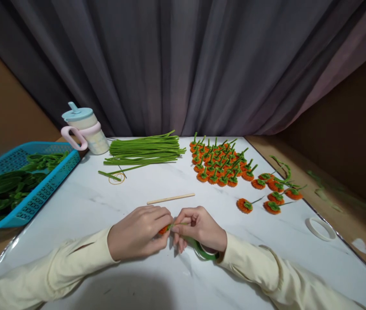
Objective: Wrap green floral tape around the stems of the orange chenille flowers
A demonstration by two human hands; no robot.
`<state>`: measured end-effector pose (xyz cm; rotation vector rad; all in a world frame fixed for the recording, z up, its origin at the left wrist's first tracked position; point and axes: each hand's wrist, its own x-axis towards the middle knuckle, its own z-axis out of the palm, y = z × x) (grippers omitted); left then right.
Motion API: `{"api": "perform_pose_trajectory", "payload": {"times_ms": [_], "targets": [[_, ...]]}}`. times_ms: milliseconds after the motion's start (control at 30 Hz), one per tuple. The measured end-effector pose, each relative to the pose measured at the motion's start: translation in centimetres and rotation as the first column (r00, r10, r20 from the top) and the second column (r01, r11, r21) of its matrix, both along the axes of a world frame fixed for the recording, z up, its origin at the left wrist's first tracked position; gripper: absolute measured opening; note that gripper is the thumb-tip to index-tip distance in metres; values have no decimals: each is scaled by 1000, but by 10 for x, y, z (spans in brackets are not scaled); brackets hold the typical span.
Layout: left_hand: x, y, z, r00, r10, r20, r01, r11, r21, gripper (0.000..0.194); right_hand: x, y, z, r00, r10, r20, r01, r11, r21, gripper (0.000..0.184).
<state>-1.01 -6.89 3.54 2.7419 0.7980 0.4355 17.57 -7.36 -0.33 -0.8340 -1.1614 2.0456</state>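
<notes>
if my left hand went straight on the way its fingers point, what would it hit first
Most likely the right hand: the left hand, holding a small orange piece, points across at it, close by. Whether the two hands touch is hard to tell here.

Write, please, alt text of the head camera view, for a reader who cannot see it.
The left hand holds a small orange piece and the right hand its thin green strand, over a white table. Beyond lie a wooden stick, green stems and many green-topped orange pieces; a blue basket stands at left.
</notes>
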Motion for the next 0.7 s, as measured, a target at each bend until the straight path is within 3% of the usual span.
{"api": "perform_pose_trajectory", "payload": {"times_ms": [133, 233, 333, 433, 533, 633, 700], "targets": [[1, -1, -5, 999, 43, 6, -43, 997, 57, 13, 0, 0, 0, 1000, 15, 1, -15, 1000, 4, 38], [3, -3, -5, 996, 78, 47, -79, 997, 26, 13, 0, 0, 0, 1000, 24, 6, -24, 999, 21, 38], [5, -4, -3, 986, 138, 93, -128, 986, -111, 12, 0, 0, 0, 1000, 30, -2, -30, 998, 46, 37], [6, -2, 2, 964, 244, 102, -194, 914, -355, 11, 1, 1, 1, 999, 41, -14, -40, 997, 65, 37], [6, 4, 7, 938, 338, 80, -218, 751, -623, 9, 2, 1, -1, 998, 60, -25, -58, 996, 65, 38], [5, 14, 9, 937, 350, 3, -159, 433, -887, 10, 3, 2, -3, 997, 71, -35, -69, 996, 62, 38], [3, 20, 7, 940, 339, -44, -130, 235, -963, 16, 4, 2, -5, 997, 68, -30, -66, 995, 72, 39]]}}
